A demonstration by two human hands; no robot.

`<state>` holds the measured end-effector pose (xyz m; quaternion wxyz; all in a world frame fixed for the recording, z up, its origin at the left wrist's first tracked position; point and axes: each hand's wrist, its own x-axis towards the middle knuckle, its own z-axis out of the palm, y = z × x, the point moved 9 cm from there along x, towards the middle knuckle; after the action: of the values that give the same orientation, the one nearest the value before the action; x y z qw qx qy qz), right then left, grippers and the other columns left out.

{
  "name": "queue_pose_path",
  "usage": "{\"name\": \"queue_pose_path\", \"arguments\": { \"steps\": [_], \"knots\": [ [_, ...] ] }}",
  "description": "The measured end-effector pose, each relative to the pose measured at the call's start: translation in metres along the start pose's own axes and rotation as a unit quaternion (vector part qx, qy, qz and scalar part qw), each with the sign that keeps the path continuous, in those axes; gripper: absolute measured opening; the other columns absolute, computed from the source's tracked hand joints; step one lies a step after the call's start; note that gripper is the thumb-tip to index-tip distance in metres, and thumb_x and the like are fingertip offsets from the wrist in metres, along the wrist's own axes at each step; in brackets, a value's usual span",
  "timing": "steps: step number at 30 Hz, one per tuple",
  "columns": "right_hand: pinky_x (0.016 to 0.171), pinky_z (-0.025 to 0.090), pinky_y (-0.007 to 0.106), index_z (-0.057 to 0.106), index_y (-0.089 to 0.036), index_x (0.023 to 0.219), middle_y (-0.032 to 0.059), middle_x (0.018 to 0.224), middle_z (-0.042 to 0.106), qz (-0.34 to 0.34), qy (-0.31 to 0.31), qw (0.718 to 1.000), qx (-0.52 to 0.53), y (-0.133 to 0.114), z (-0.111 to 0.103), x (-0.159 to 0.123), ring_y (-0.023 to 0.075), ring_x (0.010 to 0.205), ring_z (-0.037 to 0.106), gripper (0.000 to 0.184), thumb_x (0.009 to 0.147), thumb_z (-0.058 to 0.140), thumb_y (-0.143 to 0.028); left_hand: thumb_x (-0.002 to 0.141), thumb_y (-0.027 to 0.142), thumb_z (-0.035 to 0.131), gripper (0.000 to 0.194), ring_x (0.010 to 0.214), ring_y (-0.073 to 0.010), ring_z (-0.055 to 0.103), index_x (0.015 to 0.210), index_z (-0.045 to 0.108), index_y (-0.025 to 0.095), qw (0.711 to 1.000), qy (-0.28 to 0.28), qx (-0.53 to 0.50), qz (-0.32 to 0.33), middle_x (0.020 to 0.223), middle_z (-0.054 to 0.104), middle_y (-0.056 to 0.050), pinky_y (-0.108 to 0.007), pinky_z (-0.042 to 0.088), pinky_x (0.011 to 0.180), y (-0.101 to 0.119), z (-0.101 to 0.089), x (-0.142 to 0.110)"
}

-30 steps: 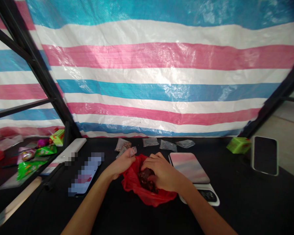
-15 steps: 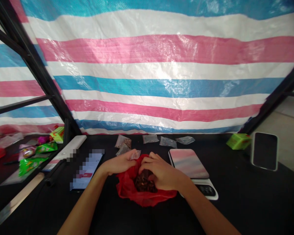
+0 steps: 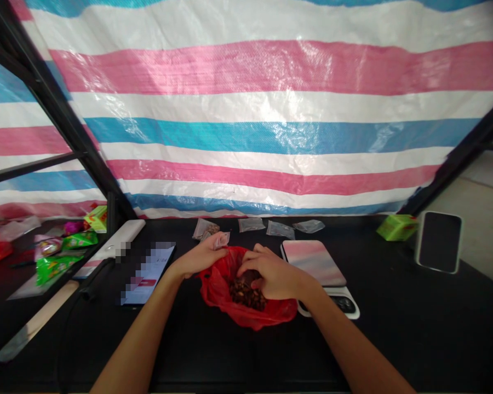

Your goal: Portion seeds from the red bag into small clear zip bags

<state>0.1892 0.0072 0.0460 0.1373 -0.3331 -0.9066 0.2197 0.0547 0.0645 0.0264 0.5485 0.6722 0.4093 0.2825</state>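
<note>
A red plastic bag (image 3: 246, 317) lies with its mouth spread wide, and small brown dried pieces (image 3: 246, 295) fill its bottom. At its far left edge, my left hand (image 3: 199, 257) is closed on a small clear plastic bag (image 3: 223, 239), whose top sticks up past the fingers. My right hand (image 3: 277, 273) reaches into the red bag from the right. Its fingers curl down at the brown pieces, and the fingertips are partly hidden, so what they grip cannot be made out. Just right of this hand is a white kitchen scale (image 3: 314, 262) with a shiny pinkish plate.
Behind the hands lie a small bag with brown contents (image 3: 204, 227) and several flat clear bags (image 3: 280, 230). A smartphone (image 3: 150, 276) lies left. At right are a green box (image 3: 396, 227) and a propped white-framed device (image 3: 439, 242). Black frame bars (image 3: 102, 178) rise at left.
The red bag's mouth is opened wider and more brown pieces show. My left hand has shifted slightly away from the middle. The whole view has tilted a little.
</note>
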Motion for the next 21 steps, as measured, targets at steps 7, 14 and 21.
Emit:
{"name": "queue_pose_path", "arguments": {
  "steps": [7,14,21],
  "knots": [
    [0.113,0.03,0.044,0.073,-0.027,0.109,0.0007,0.117,0.068,-0.028,0.019,0.999,0.001,-0.008,0.002,0.003,0.0242,0.109,0.056,0.05,0.066,0.068,-0.003,0.086,0.043,0.071,0.031,0.092,-0.0165,0.054,0.097,0.054,0.019,0.998,-0.005,0.045,0.036,0.098,0.057,-0.001,-0.028,0.045,0.087,0.019,0.002,-0.003],
    [0.108,0.034,0.045,0.074,-0.03,0.11,0.0003,0.11,0.072,0.006,0.011,0.999,0.05,-0.004,0.0,0.003,0.0254,0.107,0.057,0.039,0.075,0.078,-0.013,0.091,0.042,0.066,0.026,0.082,-0.0148,0.052,0.093,0.059,0.017,0.995,-0.06,0.068,0.033,0.089,0.057,0.001,-0.027,0.043,0.078,0.014,0.011,-0.003],
    [0.099,0.044,0.039,0.072,-0.029,0.116,0.0026,0.109,0.07,0.039,0.059,0.982,0.173,0.012,-0.021,-0.001,0.025,0.108,0.06,0.03,0.086,0.075,-0.025,0.092,0.038,0.065,0.022,0.087,-0.0157,0.054,0.102,0.059,0.019,0.994,-0.002,0.081,0.077,0.093,0.058,0.001,-0.027,0.044,0.081,0.024,0.007,-0.001]
  ]
}}
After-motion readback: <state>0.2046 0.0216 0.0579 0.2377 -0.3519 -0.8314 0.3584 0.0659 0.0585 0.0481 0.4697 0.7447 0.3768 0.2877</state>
